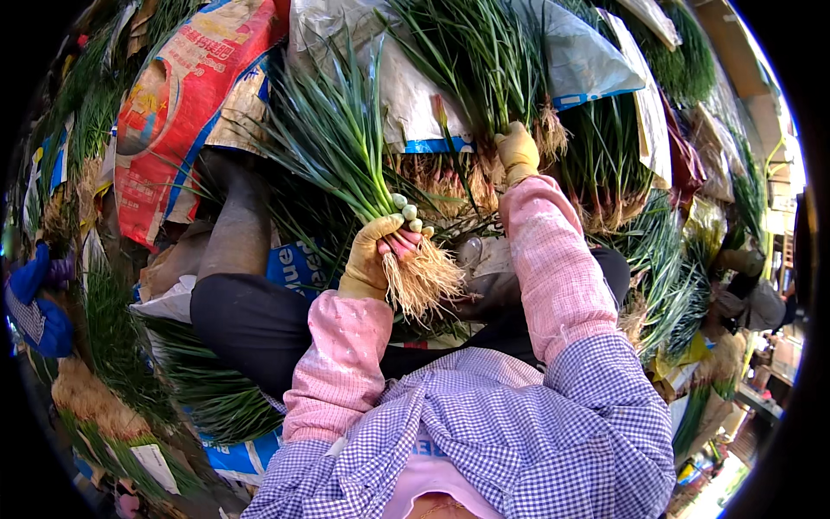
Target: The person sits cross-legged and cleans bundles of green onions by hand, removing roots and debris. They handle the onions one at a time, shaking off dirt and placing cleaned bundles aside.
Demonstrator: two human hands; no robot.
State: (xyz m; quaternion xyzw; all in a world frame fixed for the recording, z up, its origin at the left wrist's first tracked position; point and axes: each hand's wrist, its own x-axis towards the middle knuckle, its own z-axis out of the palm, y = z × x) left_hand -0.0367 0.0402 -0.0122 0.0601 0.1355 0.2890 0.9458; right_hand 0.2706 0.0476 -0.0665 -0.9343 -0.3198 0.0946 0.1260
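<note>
My left hand (373, 259), in a yellowish glove, is closed around the lower stems of a bunch of green onions (353, 156). Its green leaves fan up and to the left, while reddish bases and pale, stringy roots (421, 276) hang out to the right of the fist. Several glove fingertips show beside the stems. Ahead and to the right, my right hand (517, 152), gloved too, grips the base of green onion stalks (489, 71) in a larger heap. Its fingertips are partly hidden. Between the hands lie more rooted onions (447, 178) under a white sack (421, 97).
A red and white printed sack (175, 117) lies at the upper left. Covered onion bundles (603, 149) stand at the right. Loose leaves (668, 279) lie beyond my right knee. A blue sack (295, 266) is by my left leg. A person in blue (42, 311) is at the far left.
</note>
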